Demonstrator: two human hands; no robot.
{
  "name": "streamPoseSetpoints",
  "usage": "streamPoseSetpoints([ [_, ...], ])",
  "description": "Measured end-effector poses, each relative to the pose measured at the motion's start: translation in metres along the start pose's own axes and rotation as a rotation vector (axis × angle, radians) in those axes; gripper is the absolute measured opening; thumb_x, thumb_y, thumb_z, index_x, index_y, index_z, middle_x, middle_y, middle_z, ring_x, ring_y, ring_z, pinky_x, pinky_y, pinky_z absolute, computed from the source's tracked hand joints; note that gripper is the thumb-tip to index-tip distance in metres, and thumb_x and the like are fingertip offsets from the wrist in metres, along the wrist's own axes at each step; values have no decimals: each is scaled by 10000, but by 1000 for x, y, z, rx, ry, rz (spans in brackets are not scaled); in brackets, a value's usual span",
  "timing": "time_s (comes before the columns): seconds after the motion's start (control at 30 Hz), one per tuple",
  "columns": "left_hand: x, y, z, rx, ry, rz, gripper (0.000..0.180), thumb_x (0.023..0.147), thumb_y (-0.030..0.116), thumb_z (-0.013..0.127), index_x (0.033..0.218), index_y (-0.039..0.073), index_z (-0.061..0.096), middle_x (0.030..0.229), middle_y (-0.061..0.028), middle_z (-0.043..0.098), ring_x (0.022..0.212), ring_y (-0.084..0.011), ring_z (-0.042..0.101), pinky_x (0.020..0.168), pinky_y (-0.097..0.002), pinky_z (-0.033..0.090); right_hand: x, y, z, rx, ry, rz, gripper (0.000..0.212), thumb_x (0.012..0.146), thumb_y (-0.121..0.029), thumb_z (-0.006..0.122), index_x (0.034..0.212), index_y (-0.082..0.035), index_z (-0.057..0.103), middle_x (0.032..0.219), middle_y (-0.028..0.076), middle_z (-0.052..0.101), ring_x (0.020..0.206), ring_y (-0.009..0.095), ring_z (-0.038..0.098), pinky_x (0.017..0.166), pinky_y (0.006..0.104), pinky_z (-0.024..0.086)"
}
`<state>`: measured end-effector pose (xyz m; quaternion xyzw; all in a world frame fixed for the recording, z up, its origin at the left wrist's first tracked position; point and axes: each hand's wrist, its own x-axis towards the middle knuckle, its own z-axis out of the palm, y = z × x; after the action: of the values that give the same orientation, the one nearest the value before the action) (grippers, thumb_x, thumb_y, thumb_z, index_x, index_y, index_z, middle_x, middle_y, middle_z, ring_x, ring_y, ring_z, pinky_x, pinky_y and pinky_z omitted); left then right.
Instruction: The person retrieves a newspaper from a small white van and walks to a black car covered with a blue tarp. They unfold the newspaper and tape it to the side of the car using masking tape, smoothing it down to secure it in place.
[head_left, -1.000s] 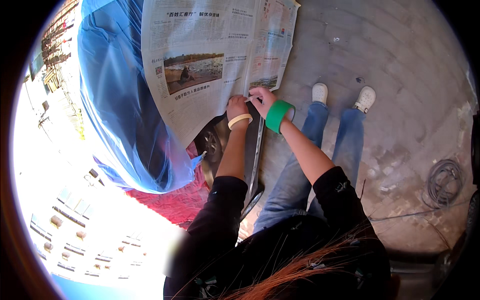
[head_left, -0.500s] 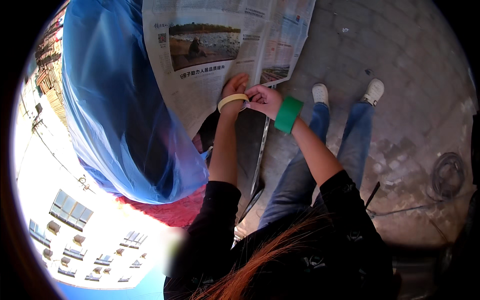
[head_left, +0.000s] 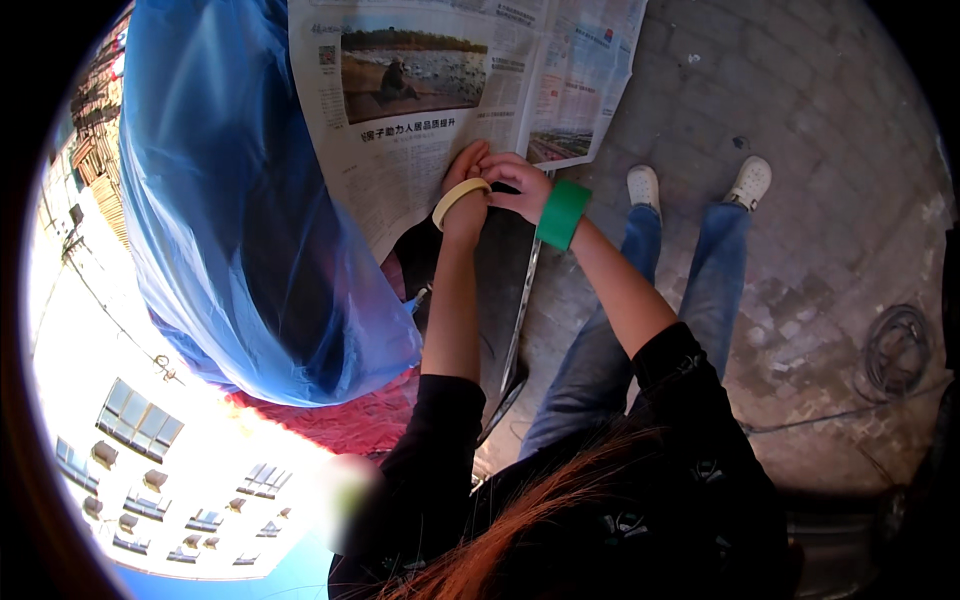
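My left hand (head_left: 463, 165) lies against the lower edge of a printed newspaper sheet (head_left: 400, 165), its visible fingers extended and loosely bent. A cream-yellow roll of masking tape (head_left: 447, 206) circles my left wrist. A wider green roll of tape (head_left: 564, 215) sits around my right wrist. My right hand (head_left: 522, 183) reaches across to my left, fingers curled in and thumb near the yellow roll. Its fingertips meet my left fingers; whatever they pinch is too small to make out. The newspaper hangs beside a large object draped in blue plastic film (head_left: 230, 180).
Red fabric (head_left: 350, 415) shows under the blue film. A thin metal bar (head_left: 523, 300) slants down beside my legs. Grey paving (head_left: 800, 110) lies to the right, with a coiled hose or cable (head_left: 895, 350) on it. A pale building (head_left: 140, 415) stands at lower left.
My hands have shifted slightly up along the newspaper. My right hand has moved from the yellow roll toward my left fingers, and its thumb is spread further from its fingers.
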<state>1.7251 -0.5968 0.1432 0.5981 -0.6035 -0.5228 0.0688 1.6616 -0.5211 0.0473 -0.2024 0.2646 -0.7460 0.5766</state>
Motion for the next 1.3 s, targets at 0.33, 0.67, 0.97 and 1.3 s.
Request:
streamPoseSetpoints([
  [0.33, -45, 18, 35, -12, 329, -2, 262, 938, 134, 545, 1106, -59, 598, 988, -95, 643, 892, -148, 587, 788, -275, 458, -6, 3, -5, -18, -16, 51, 200, 795, -5, 718, 953, -18, 595, 1308, 99, 435, 1230, 220, 483, 1036, 359, 409],
  [0.67, -79, 20, 32, 583, 150, 304, 245, 994, 186, 462, 979, -16, 601, 739, -94, 566, 685, -210, 542, 635, -330, 433, 1, 14, -19, -88, -119, 4, 284, 810, 140, 528, 1050, -11, 529, 1169, 99, 547, 1142, 212, 537, 1011, 336, 418],
  [0.97, -68, 21, 5, 719, 88, 345, 202, 954, 161, 502, 1001, -20, 579, 893, -229, 574, 836, -415, 566, 724, -455, 447, -1, -49, -3, -216, 27, 57, 265, 868, 35, 574, 1128, -4, 606, 1025, 96, 635, 1052, 186, 597, 933, 313, 475],
  [1.3, -68, 16, 1, 889, 57, 318, 230, 934, 221, 553, 956, -8, 547, 870, -232, 577, 795, -434, 565, 657, -490, 442, 13, -58, -7, -311, -115, 138, 108, 823, 5, 639, 930, -8, 651, 870, 97, 604, 848, 214, 588, 770, 315, 484],
])
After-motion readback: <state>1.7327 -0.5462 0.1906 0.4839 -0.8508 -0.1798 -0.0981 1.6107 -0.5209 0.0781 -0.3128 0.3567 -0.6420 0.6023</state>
